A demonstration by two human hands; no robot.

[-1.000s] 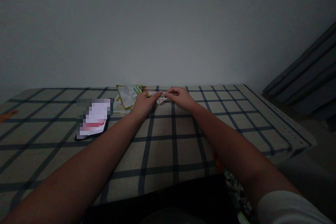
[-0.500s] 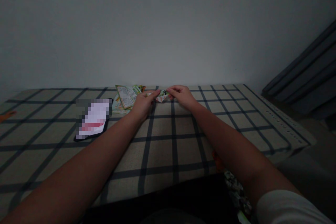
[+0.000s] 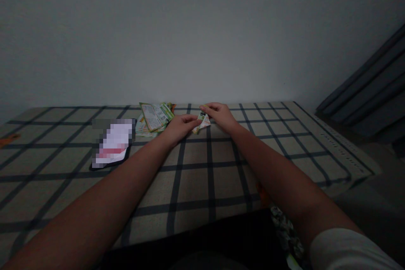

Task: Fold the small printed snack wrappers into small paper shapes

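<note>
Between my two hands is a small folded piece of printed paper [image 3: 204,121], white and green with some orange marks. My left hand [image 3: 182,125] pinches its left side between thumb and fingers. At its upper right edge, my right hand [image 3: 219,114] grips it with the fingertips. Just left of my left hand lies a loose pile of printed green and white leaflets [image 3: 155,116], with an orange bit showing behind. The fingers partly hide the folded paper.
A phone [image 3: 114,141] with a lit, blurred screen lies on the checked tablecloth [image 3: 190,177] at the left. A pale wall [image 3: 202,42] rises behind the table. Something orange [image 3: 9,139] is at the far left, and a dark curtain [image 3: 373,88] hangs at the right.
The folded paper has turned and tilted, now showing more of its face. My left hand has moved slightly right, closer to my right hand, which stays nearly in place.
</note>
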